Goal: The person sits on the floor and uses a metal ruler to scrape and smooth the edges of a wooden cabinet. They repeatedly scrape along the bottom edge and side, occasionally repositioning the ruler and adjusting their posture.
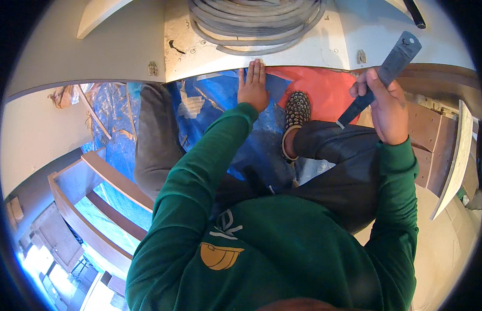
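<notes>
My left hand [254,88] reaches forward with its fingers stretched out. The fingertips touch the front edge of a pale panel [199,59]. On the right, my right hand [389,111] is closed around the dark handle of a putty knife [399,59]. Its flat grey blade, with a small hole near the wide end, points up and away. The handle's light-tipped butt points down toward my right knee. Part of the handle is hidden by my fingers.
A coiled grey hose or cable [256,23] lies on the pale panel. Blue sheeting [215,98] and red sheeting [324,85] cover the floor around my shoe [297,109]. A wooden cabinet frame [75,207] stands at left; a brown drilled panel [428,135] is at right.
</notes>
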{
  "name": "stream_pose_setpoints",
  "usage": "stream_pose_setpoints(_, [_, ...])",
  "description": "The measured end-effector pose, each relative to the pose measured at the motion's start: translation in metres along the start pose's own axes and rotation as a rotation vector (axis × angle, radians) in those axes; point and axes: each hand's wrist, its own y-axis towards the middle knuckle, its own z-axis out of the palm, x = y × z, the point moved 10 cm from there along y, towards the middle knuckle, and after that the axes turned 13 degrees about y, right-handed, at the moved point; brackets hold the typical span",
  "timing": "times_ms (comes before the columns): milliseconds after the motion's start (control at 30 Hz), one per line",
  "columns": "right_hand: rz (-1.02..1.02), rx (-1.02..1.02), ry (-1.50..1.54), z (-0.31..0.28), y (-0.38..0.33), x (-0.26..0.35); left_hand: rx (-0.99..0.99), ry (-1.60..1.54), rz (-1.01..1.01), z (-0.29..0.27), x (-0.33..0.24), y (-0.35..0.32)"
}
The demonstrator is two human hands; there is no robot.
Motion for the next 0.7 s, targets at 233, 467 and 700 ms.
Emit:
stream_pose_setpoints(233, [-0.02, 0.008, 0.022, -0.006, 0.001, -0.001, -0.119, -0.069, 0.102, -0.004, -0.045, 0.02])
stream_pose_setpoints(467, [-0.02, -0.001, 0.023, -0.006, 0.0, -0.002, -0.052, 0.082, 0.204, -0.003, -0.086, 0.033])
stream_pose_setpoints(700, [-0.018, -0.004, -0.001, -0.006, -0.001, -0.001, -0.148, -0.126, 0.148, 0.0, -0.045, 0.015])
